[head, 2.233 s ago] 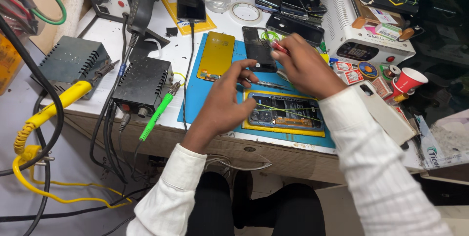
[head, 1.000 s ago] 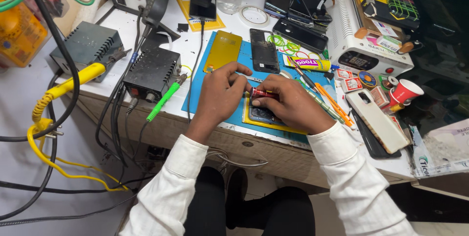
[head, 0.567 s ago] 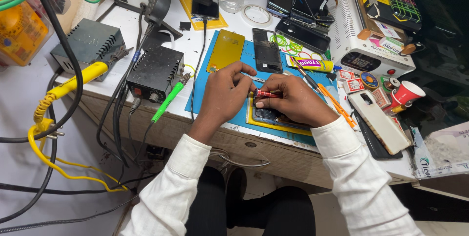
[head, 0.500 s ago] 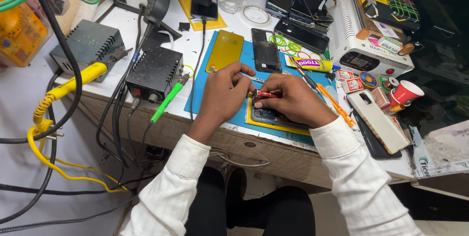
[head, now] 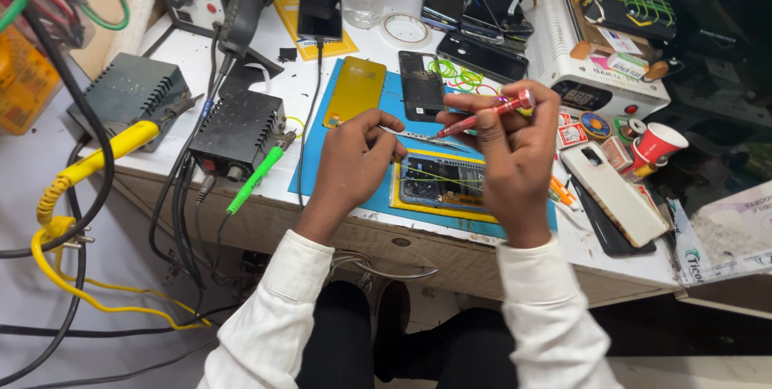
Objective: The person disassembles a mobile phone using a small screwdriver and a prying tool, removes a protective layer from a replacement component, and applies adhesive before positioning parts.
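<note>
While earlier lowered onto the opened yellow-framed phone [head: 444, 184] at centre frame, now lifted clear: right hand [head: 515, 156], grip pinching thin red screwdriver [head: 482, 115]; left hand [head: 354, 160], fingers curled, resting on blue mat [head: 322, 156] beside phone, suggesting a pause.

The screwdriver [head: 482, 115] is red; the opened phone [head: 441, 182] sits in a yellow frame on a blue mat [head: 378, 156]; the loose back cover [head: 355, 91] is gold; the rubber bands [head: 455, 77] look green; the paper cup [head: 658, 143] is red and white; the sleeves [head: 269, 325] are white.
</note>
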